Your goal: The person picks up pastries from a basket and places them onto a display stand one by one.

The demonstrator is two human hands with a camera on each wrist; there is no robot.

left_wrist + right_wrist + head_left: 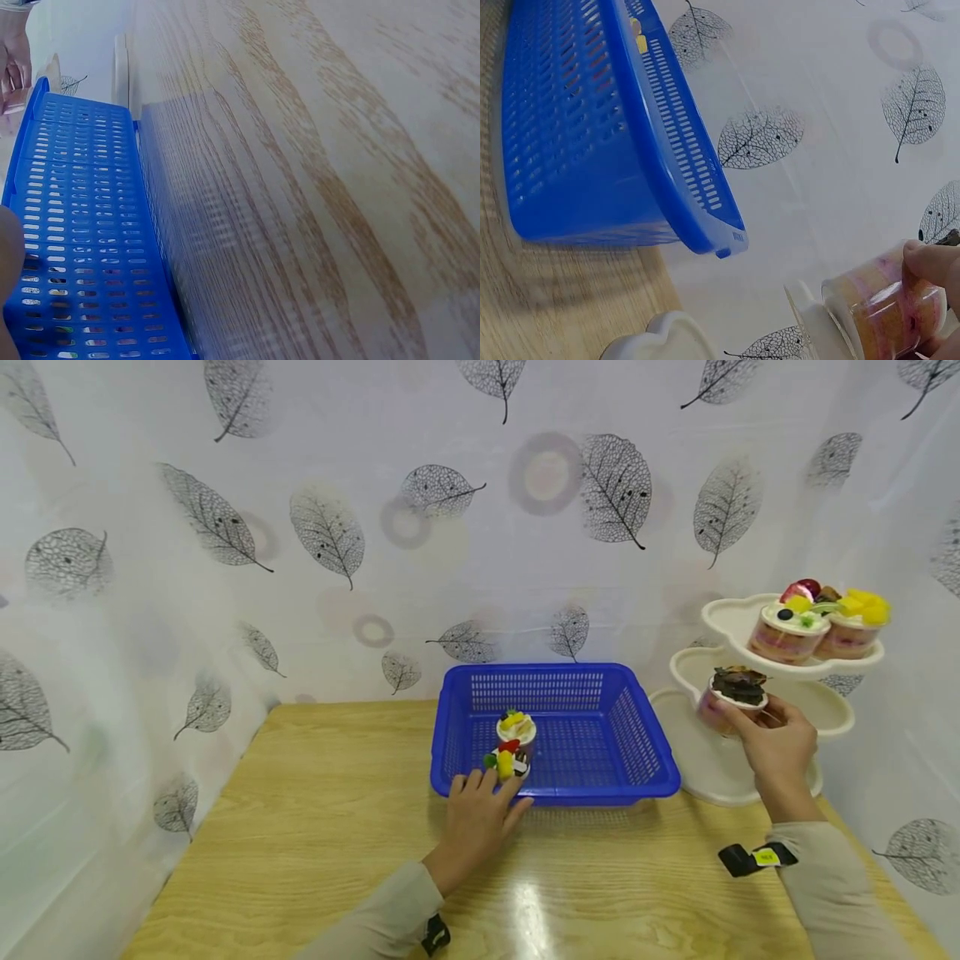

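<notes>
In the head view my right hand (783,743) grips a clear dessert cup (720,714) topped with dark chocolate pieces, at the middle tier of a cream tiered stand (832,706). The right wrist view shows the cup's layered side (889,300), tilted, with fingers around it and its base close to a tier edge. My left hand (476,818) lies over the front rim of a blue plastic basket (592,752), fingers extended. Just past its fingertips, inside the basket, are a fruit-topped cup (507,763) and, behind it, a cream-topped cup (516,727) with yellow fruit.
On the stand's top tier sit two more dessert cups, one with mixed fruit (791,631) and one with yellow fruit chunks (858,625). Its bottom tier (731,785) reaches close to the basket's right side. A leaf-print curtain (345,627) backs the wooden table (322,777).
</notes>
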